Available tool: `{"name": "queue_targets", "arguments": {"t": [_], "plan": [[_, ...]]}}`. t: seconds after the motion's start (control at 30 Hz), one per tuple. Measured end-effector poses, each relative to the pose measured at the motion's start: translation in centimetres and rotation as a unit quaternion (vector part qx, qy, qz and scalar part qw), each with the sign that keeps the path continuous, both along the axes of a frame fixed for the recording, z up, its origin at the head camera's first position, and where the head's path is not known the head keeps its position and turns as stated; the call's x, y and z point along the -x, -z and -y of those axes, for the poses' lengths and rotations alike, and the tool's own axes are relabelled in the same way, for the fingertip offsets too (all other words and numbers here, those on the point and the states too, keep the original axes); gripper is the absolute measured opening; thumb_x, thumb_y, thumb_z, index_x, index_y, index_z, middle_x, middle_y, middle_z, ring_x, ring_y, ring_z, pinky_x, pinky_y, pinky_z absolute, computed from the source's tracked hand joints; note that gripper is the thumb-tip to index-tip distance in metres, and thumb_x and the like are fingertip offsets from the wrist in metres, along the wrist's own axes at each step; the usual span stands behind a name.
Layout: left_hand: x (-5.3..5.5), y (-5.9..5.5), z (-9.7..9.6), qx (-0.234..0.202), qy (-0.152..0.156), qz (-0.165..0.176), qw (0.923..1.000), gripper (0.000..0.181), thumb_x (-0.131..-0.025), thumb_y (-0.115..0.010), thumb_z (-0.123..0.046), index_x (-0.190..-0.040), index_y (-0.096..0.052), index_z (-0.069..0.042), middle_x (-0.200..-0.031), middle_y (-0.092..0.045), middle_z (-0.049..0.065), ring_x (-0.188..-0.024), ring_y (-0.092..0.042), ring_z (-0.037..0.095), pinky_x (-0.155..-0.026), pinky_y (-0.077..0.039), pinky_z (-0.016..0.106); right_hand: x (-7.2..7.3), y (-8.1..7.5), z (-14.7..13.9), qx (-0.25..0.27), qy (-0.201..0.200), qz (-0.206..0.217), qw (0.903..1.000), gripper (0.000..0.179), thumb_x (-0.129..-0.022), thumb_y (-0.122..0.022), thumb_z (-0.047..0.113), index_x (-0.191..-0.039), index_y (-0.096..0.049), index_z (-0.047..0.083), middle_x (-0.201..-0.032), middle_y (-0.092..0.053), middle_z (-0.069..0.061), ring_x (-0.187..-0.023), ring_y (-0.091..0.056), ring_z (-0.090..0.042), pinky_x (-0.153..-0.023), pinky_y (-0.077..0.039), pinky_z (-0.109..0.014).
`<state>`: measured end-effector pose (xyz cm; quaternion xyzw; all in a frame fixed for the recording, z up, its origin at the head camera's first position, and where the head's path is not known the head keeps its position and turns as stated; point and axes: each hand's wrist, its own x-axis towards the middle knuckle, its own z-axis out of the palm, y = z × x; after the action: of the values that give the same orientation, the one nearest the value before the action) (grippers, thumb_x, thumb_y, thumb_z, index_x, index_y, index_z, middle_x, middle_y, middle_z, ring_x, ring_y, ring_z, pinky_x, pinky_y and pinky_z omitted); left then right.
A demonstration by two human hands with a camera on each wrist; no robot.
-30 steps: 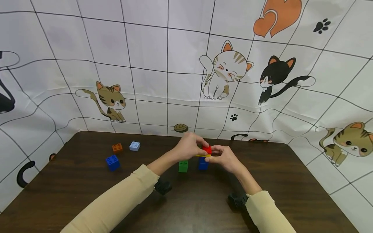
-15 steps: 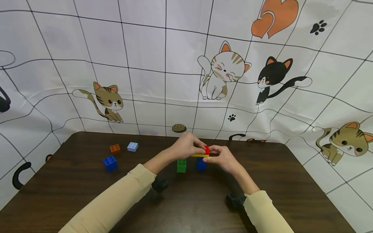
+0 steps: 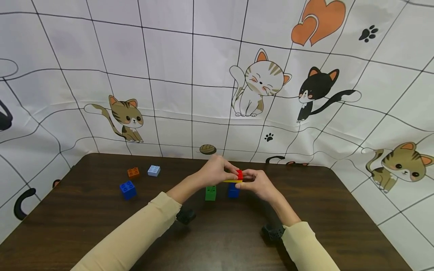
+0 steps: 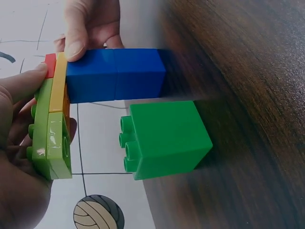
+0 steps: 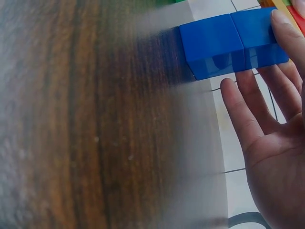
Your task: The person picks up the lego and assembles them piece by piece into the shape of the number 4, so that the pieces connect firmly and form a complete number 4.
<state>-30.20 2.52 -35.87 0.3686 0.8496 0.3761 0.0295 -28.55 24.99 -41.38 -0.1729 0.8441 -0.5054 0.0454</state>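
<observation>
Two blue blocks (image 4: 114,74) are stacked upright on the table, with a flat yellow brick (image 4: 58,88) on top. Above the yellow layer sit a red brick (image 3: 240,174) and a light-green brick (image 4: 43,124). A second light-green piece (image 4: 58,143) hangs out past the blue stack. My left hand (image 3: 217,171) grips the light-green brick, its thumb reaching the red one. From the right side, my right hand (image 3: 259,184) pinches the upper blue block just below the yellow, thumb in front and fingers behind. Just left of the stack stands a green block (image 3: 210,193).
Farther left on the dark wooden table (image 3: 101,226) lie an orange brick (image 3: 133,172), a pale blue brick (image 3: 154,171) and a blue block (image 3: 128,190). Behind the table hangs a white sheet (image 3: 169,94) printed with cats.
The head view has shifted slightly to the right. Both hands stay at the top of the stack, with hardly any movement.
</observation>
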Motion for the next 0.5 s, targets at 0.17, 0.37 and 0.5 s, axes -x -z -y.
{"name": "queue_targets", "arguments": {"t": [0.17,0.37,0.5], "plan": [[0.1,-0.09,0.03,0.013,0.001,0.007,0.9999,0.01,-0.092,-0.079,-0.016,-0.097,-0.083,-0.008,-0.111,-0.077,0.004,-0.072,-0.053,0.014,-0.048,-0.036,0.019,0.01,0.07,0.05,0.001,-0.005,-0.008,1.0,0.042,-0.088,-0.083,0.022,-0.124,-0.071,0.003,-0.115,-0.075,-0.008,-0.112,-0.068,-0.026,-0.099,-0.051,-0.051],[0.22,-0.32,-0.12,0.026,0.002,0.005,0.9996,0.009,-0.091,-0.08,-0.017,-0.095,-0.083,-0.009,-0.107,-0.077,0.003,-0.082,-0.057,0.015,-0.054,-0.044,0.021,-0.02,0.04,-0.03,-0.002,-0.005,-0.004,1.0,0.042,-0.088,-0.083,0.021,-0.124,-0.07,0.002,-0.115,-0.075,-0.009,-0.109,-0.069,-0.026,-0.098,-0.052,-0.05],[0.24,-0.43,-0.23,0.039,0.002,-0.014,0.9991,0.009,-0.091,-0.08,-0.018,-0.093,-0.083,-0.009,-0.105,-0.077,0.003,-0.082,-0.056,0.016,-0.054,-0.043,0.021,0.04,0.02,-0.04,-0.005,-0.006,-0.003,1.0,0.042,-0.09,-0.082,0.022,-0.124,-0.069,0.001,-0.114,-0.075,-0.01,-0.107,-0.069,-0.026,-0.098,-0.052,-0.051]]}}
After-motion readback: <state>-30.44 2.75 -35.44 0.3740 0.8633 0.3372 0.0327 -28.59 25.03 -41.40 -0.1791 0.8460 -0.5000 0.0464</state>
